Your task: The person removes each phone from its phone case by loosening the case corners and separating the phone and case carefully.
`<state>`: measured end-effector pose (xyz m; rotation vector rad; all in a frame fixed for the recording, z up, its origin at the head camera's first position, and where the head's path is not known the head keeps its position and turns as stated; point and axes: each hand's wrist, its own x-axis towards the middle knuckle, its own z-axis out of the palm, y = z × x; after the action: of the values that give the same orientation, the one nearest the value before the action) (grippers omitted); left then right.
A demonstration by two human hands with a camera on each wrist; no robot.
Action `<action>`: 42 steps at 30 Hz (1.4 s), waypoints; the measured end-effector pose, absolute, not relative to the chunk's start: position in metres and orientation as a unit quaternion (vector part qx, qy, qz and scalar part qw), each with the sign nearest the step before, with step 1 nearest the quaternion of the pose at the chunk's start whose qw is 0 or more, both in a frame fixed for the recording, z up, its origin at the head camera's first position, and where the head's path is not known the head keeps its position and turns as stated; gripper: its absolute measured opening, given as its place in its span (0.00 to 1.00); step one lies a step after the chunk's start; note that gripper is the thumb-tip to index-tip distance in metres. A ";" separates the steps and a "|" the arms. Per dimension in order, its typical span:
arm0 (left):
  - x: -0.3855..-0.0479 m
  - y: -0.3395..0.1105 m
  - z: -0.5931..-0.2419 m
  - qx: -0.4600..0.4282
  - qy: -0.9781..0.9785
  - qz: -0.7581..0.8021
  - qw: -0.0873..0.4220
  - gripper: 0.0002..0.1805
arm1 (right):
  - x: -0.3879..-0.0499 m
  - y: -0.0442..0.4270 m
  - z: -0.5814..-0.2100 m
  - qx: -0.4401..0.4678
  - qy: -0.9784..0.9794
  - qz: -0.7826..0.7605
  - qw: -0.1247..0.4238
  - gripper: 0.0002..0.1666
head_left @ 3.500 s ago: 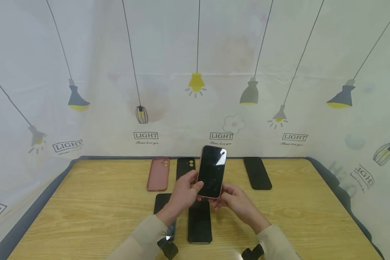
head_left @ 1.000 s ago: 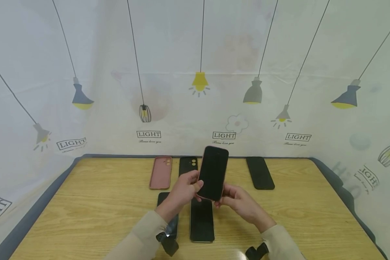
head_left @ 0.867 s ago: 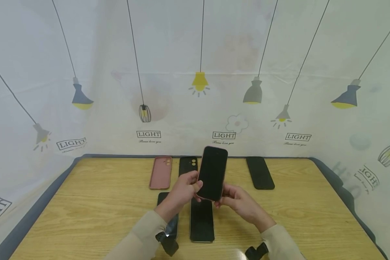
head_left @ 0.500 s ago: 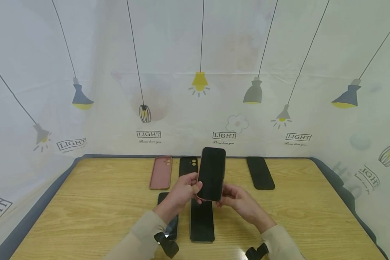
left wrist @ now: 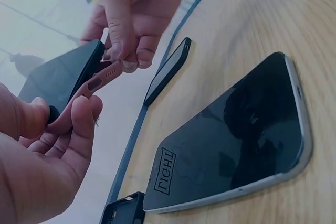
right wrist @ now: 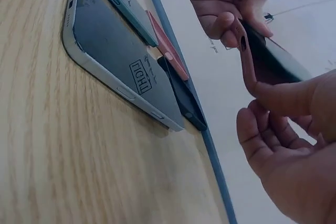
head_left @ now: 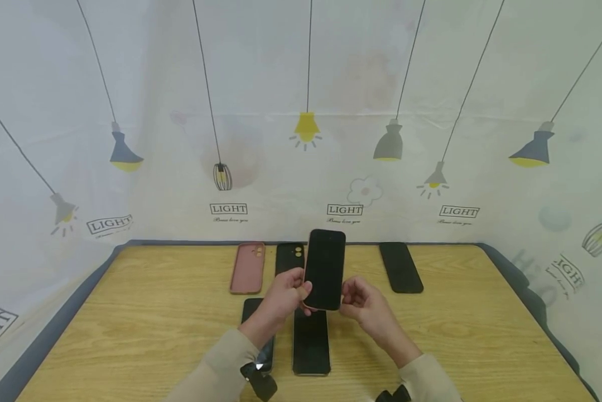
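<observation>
My left hand (head_left: 283, 293) grips a black-screened phone (head_left: 324, 271) and its pink case, held above the table with the thumb on the lower left of the screen. At the lower right corner, my right hand (head_left: 373, 312) pinches the rim of the pink phone case (left wrist: 104, 78). That bottom rim, with its port opening, stands away from the phone in the left wrist view. A gap between case (right wrist: 245, 59) and phone also shows in the right wrist view. The back of the case is hidden in the head view.
Two dark-screened phones (head_left: 311, 346) lie flat below the hands, one partly behind the left forearm. Along the far edge lie another pink case (head_left: 247, 269), a black case (head_left: 290, 257) and a black phone-shaped piece (head_left: 402, 268). A printed curtain (head_left: 260, 72) hangs behind the table.
The held phone has turned slightly more upright and its screen glare has gone. My right hand's fingers have risen a little along its right edge. The other phones and cases lie unmoved.
</observation>
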<state>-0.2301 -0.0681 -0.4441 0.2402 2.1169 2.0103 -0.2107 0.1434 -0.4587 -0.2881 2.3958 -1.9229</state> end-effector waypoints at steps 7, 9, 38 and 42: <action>-0.226 -0.063 -0.445 0.093 0.750 0.651 0.071 0.09 | -0.208 0.136 -0.448 -0.103 0.837 -0.537 -0.012 0.19; -0.225 -0.062 -0.446 0.089 0.755 0.646 0.066 0.09 | -0.208 0.137 -0.446 -0.104 0.840 -0.533 -0.007 0.19; -0.224 -0.056 -0.450 0.088 0.803 0.586 0.055 0.08 | -0.212 0.158 -0.447 -0.137 0.781 -0.602 0.095 0.16; -0.224 -0.056 -0.449 0.094 0.807 0.581 0.055 0.08 | -0.211 0.160 -0.450 -0.131 0.773 -0.614 0.096 0.16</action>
<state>-0.2241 -0.0559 -0.4489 0.2868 2.4503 1.7633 -0.2109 0.1599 -0.4503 -0.3888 2.2891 -1.8186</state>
